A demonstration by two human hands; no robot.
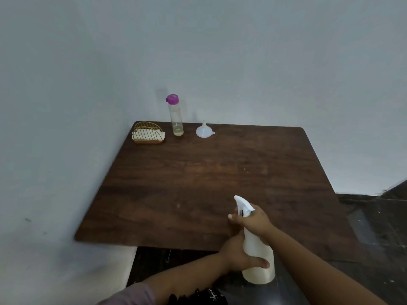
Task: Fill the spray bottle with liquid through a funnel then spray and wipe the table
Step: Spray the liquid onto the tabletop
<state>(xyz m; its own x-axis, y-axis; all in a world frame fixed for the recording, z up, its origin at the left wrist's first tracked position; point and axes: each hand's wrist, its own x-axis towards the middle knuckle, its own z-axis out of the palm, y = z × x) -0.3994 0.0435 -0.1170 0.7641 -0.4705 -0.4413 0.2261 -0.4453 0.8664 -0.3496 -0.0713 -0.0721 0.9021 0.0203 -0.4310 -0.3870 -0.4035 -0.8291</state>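
Note:
A white spray bottle (258, 260) is held upright over the near edge of the dark wooden table (198, 183). My left hand (240, 254) grips its body, thumb across the front. My right hand (251, 221) is curled around the neck just below the white trigger head (243, 204). At the far edge stand a clear bottle (176, 119) with a purple cap and a little yellowish liquid, and a white funnel (204, 130) resting wide end down.
A gold wire holder (148, 133) with white folded cloths or tissues sits at the table's far left corner. Pale walls close in behind and to the left. Dark floor lies to the right of the table.

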